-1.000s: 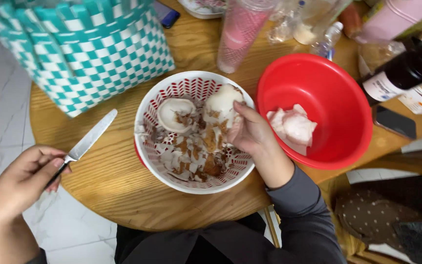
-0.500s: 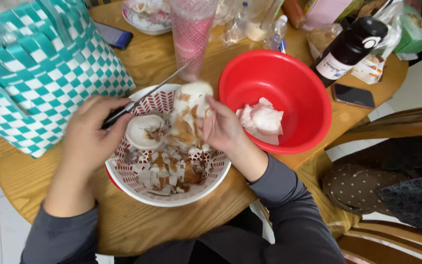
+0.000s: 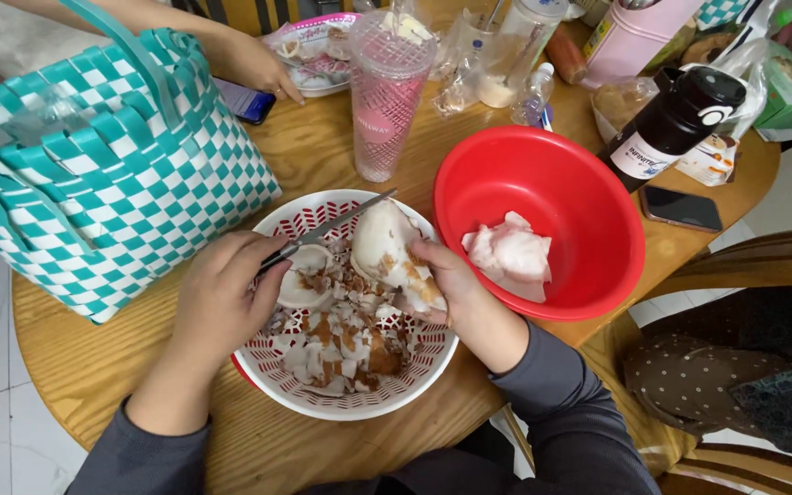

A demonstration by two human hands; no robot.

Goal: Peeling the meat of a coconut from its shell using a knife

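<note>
Head view: just left of the frame's centre, the right hand (image 3: 456, 293) grips a pale, rounded piece of peeled root or fruit (image 3: 387, 243), white with brown patches of skin left along its lower side; what kind it is cannot be told from here. It is held tilted over the white perforated basket (image 3: 359, 408), whose red-lined holes show along the rim. The left hand (image 3: 222, 298) is closed round the dark handle of a knife (image 3: 327, 227), whose blade slants up and right and meets the top of the pale piece. Under both hands the basket holds a heap of brown and white peelings (image 3: 341, 344) and a pale, cup-shaped slice beside the left fingers.

Right of the basket, touching its rim, stands a red bowl (image 3: 598, 238) with white peeled chunks (image 3: 511, 257) inside. In the upper left, a teal-and-white woven bag (image 3: 103, 183) crowds the basket's left edge and hides part of the round wooden worktop (image 3: 75, 357). Behind the basket stands a pink patterned tumbler (image 3: 387, 92); farther right, a black bottle (image 3: 680, 119) lies tilted, and a dark phone (image 3: 680, 209) rests near the worktop's edge. At the top, another person's hand (image 3: 254, 64) rests beside a second phone (image 3: 245, 99).
</note>
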